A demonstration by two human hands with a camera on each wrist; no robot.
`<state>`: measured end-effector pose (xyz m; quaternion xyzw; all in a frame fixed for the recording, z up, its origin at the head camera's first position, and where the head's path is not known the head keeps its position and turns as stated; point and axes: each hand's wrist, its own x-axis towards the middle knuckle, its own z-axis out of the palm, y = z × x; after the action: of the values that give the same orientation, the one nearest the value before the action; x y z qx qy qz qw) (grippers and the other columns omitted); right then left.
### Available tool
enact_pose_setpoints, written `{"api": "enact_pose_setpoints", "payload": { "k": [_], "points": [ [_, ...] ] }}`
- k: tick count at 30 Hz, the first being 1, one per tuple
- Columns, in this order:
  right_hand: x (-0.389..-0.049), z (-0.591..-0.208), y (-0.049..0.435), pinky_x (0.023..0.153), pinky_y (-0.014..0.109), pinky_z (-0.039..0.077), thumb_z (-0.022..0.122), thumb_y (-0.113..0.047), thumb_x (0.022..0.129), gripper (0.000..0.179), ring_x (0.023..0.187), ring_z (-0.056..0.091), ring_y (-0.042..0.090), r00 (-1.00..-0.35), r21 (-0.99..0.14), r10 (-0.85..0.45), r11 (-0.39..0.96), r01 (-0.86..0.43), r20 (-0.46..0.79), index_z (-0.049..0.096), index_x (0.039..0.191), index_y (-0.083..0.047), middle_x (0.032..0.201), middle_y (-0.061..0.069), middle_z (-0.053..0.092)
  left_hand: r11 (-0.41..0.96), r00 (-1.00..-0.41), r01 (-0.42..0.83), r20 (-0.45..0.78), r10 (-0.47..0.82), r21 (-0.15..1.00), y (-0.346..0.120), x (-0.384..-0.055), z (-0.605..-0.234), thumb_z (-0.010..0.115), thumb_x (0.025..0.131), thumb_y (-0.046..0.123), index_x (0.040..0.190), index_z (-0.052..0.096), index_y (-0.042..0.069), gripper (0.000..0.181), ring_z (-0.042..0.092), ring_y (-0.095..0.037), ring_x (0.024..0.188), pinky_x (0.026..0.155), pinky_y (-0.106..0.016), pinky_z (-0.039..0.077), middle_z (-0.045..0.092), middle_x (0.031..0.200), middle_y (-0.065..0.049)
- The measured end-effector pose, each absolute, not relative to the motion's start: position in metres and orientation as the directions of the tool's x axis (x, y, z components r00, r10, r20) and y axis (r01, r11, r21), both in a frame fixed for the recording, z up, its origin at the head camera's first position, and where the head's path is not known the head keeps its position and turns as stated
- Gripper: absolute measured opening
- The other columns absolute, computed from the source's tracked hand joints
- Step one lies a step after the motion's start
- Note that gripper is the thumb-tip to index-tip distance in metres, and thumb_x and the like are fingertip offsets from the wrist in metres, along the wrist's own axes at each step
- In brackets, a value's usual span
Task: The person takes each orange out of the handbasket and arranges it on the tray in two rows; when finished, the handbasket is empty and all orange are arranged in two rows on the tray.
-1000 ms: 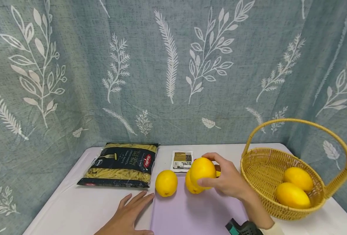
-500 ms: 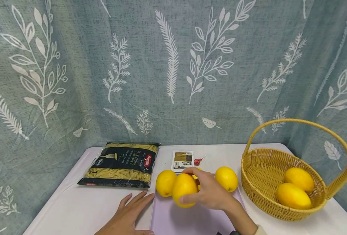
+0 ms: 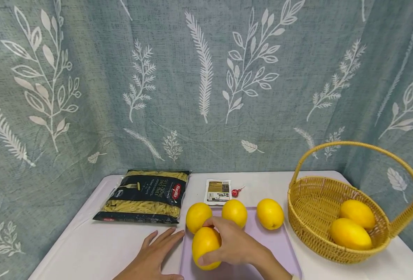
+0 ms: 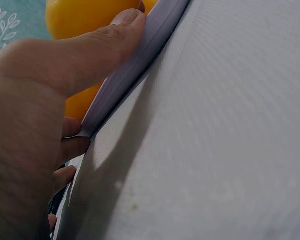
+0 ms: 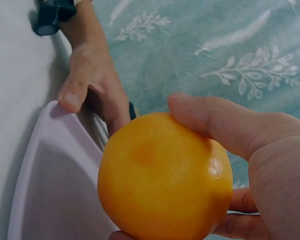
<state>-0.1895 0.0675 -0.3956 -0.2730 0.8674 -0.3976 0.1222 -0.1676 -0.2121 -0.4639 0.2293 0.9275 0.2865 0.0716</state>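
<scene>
My right hand [image 3: 237, 242] grips a yellow lemon [image 3: 205, 247] over the left part of a lilac tray [image 3: 280, 249]. In the right wrist view, thumb and fingers wrap the smooth, rounded lemon [image 5: 162, 175]. Along the tray's far side sit three more lemons, at the left [image 3: 198, 216], middle [image 3: 235, 212] and right [image 3: 270, 214]. My left hand [image 3: 154, 254] lies with extended fingers by the tray's left edge. Its thumb touches the tray rim [image 4: 135, 60] in the left wrist view. Whether the held lemon touches the tray cannot be told.
A wicker basket [image 3: 311, 202] with a tall handle holds two lemons [image 3: 350, 233] at the right. A pasta bag [image 3: 145, 196] lies back left. Behind the tray are a small packet [image 3: 217, 192] and a red-headed item [image 3: 235, 192]. A patterned curtain [image 3: 178, 97] closes the back.
My right hand has carried the lemon left and nearer to me, from above the middle lemon to the tray's left part. The far lemons came into fuller view. My left hand stayed still.
</scene>
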Motion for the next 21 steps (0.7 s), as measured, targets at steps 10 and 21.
{"api": "enact_pose_setpoints", "payload": {
  "k": [10,21],
  "points": [
    [-0.185,-0.405,0.058,0.087,0.035,0.050,0.086,-0.054,0.071,0.076,0.103,0.052,0.012,-0.826,-0.715,-0.563,0.579,-0.391,-0.004,0.060,0.131,-0.015,0.116,-0.012,0.060,0.729,-0.886,0.373,-0.013,0.464,0.574,-0.212,-0.167,-0.464,0.075,0.080,0.063,0.155,0.041,0.015,0.096,0.032,-0.044,0.147,0.116,-0.075,0.008,0.041,0.159,-0.015],
    [-0.182,-0.405,0.053,0.095,0.044,0.053,0.081,-0.062,0.076,0.080,0.115,0.053,0.019,-0.812,-0.597,-0.581,0.670,-0.441,-0.053,0.058,0.142,-0.022,0.142,0.004,0.055,0.721,-0.879,0.423,0.055,0.473,0.548,-0.213,-0.167,-0.466,0.076,0.079,0.062,0.154,0.043,0.014,0.095,0.036,-0.044,0.144,0.115,-0.075,0.015,0.045,0.157,-0.015]
  ]
}}
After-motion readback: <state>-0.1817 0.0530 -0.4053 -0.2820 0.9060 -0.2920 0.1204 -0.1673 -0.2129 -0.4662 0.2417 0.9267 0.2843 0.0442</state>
